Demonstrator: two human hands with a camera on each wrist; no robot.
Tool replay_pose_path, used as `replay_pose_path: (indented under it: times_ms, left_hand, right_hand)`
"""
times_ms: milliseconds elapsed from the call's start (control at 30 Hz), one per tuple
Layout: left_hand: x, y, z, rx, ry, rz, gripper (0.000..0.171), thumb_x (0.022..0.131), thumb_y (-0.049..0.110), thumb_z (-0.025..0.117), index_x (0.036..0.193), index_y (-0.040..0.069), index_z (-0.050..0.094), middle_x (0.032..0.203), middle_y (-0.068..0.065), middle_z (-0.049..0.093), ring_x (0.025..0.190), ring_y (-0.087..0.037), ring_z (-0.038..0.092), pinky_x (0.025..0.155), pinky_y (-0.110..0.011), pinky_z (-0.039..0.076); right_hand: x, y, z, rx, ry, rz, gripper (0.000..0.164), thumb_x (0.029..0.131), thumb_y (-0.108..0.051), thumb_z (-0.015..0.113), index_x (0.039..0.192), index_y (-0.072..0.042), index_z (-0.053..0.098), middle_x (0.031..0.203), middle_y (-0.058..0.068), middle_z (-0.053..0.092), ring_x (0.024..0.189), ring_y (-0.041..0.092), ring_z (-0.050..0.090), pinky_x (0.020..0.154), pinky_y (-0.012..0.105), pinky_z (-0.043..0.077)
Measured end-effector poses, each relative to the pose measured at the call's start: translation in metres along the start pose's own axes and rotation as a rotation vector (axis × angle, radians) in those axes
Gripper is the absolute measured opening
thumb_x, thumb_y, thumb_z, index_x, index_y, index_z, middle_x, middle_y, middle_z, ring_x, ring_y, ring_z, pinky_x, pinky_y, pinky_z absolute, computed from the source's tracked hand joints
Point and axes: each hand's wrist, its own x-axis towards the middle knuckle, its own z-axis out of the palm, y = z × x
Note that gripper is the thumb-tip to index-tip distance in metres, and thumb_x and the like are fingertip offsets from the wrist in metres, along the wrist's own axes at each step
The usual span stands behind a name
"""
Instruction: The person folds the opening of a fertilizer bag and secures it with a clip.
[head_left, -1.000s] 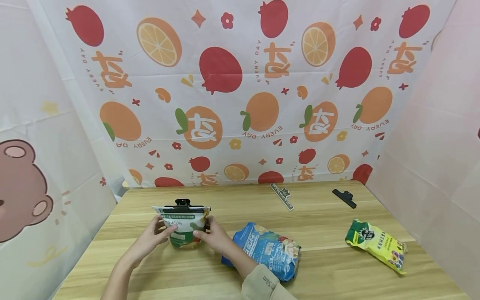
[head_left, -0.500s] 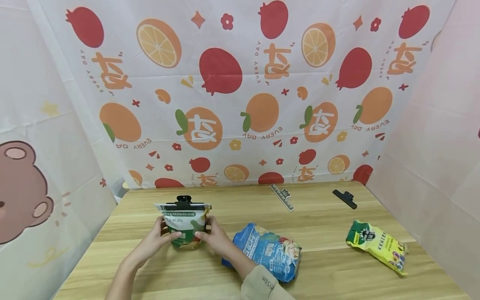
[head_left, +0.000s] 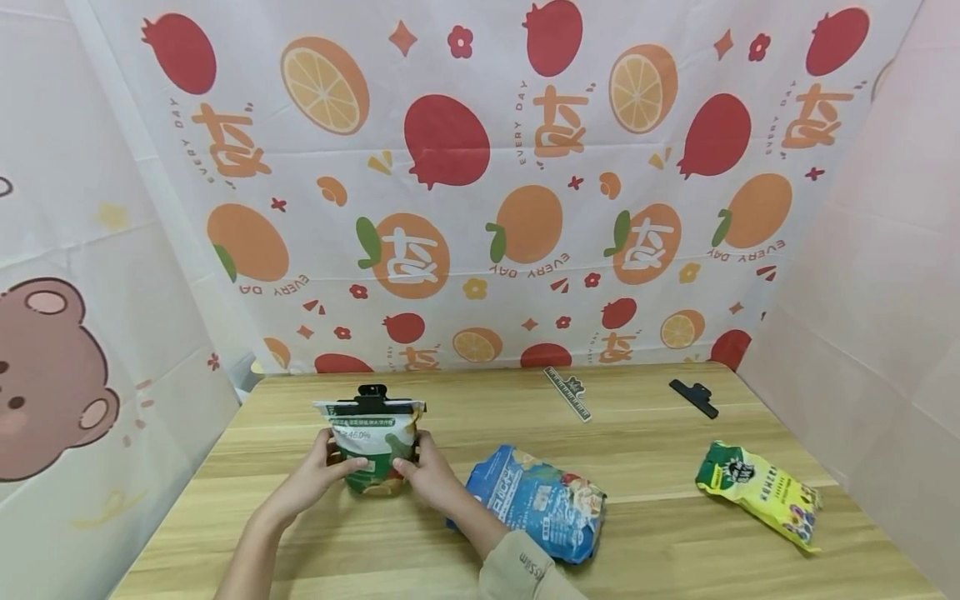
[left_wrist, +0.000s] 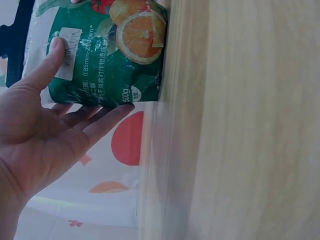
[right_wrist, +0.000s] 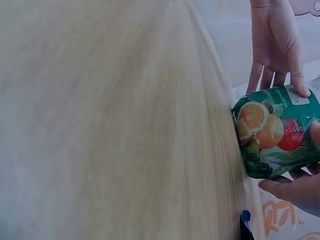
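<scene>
A green and white pouch (head_left: 375, 437) stands on the wooden table at the left, its folded top held by a black clip (head_left: 371, 402). My left hand (head_left: 307, 479) grips its left side, thumb across the front and fingers around the back. On the other side my right hand (head_left: 433, 477) holds it likewise, its thumb low on the front. The left wrist view shows the left thumb on the barcode label (left_wrist: 69, 54) and the fingers along the pouch's edge. Oranges and a tomato are printed on the pouch (right_wrist: 275, 131) in the right wrist view.
A blue bag (head_left: 543, 504) lies right of the pouch, close beside the right forearm. Farther right is a yellow and green packet (head_left: 761, 492). Toward the back lie a ruler-patterned clip (head_left: 567, 393) and a black clip (head_left: 694, 397). A fruit-print curtain (head_left: 480, 208) hangs behind the table.
The pouch has come slightly more upright, with its clip rising a little. Both hands keep hold of it, and the left thumb sits lower on its front. The other items stay put.
</scene>
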Motion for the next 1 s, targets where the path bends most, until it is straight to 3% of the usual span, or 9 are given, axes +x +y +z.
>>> replay_pose_path:
  times_ms: [333,567,767,1000]
  left_hand:
    - [0.0005,0.0017,-0.001,-0.008,0.002,-0.03,0.066,0.092,0.024,0.058,0.136,-0.004,0.017,0.128,-0.035,0.034,0.116,-0.046,0.038,0.086,-0.045,0.045]
    - [-0.0004,0.0021,-0.0006,0.044,0.022,-0.066,0.07,0.091,0.027,0.058,0.135,-0.008,0.016,0.13,-0.038,0.03,0.117,-0.051,0.035,0.085,-0.048,0.045]
    - [0.0,0.0059,0.0027,0.08,0.043,-0.073,0.075,0.092,0.032,0.057,0.134,-0.011,0.013,0.128,-0.034,0.029,0.113,-0.047,0.041,0.087,-0.047,0.044]
    - [0.0018,0.007,0.0045,0.122,0.028,-0.066,0.09,0.08,0.022,0.073,0.135,-0.013,0.011,0.131,-0.038,0.026,0.112,-0.052,0.038,0.087,-0.051,0.042]
  right_hand:
    - [-0.0016,0.0008,-0.0013,-0.081,-0.004,0.02,0.047,0.094,-0.025,0.054,0.13,0.002,0.039,0.124,0.016,0.048,0.113,0.03,0.047,0.089,0.043,0.042]
    - [0.0001,0.0059,0.0,-0.17,-0.037,0.036,0.066,0.081,-0.021,0.072,0.134,-0.002,0.038,0.124,0.009,0.05,0.114,0.024,0.048,0.091,0.038,0.042]
    - [0.0045,0.0067,0.0022,-0.186,0.004,0.06,0.064,0.083,-0.02,0.07,0.134,0.002,0.038,0.127,0.014,0.048,0.117,0.029,0.045,0.092,0.042,0.041]
    - [0.0032,0.0059,0.0035,-0.189,0.049,0.057,0.057,0.083,-0.019,0.07,0.127,0.005,0.044,0.119,0.016,0.049,0.112,0.032,0.047,0.09,0.044,0.041]
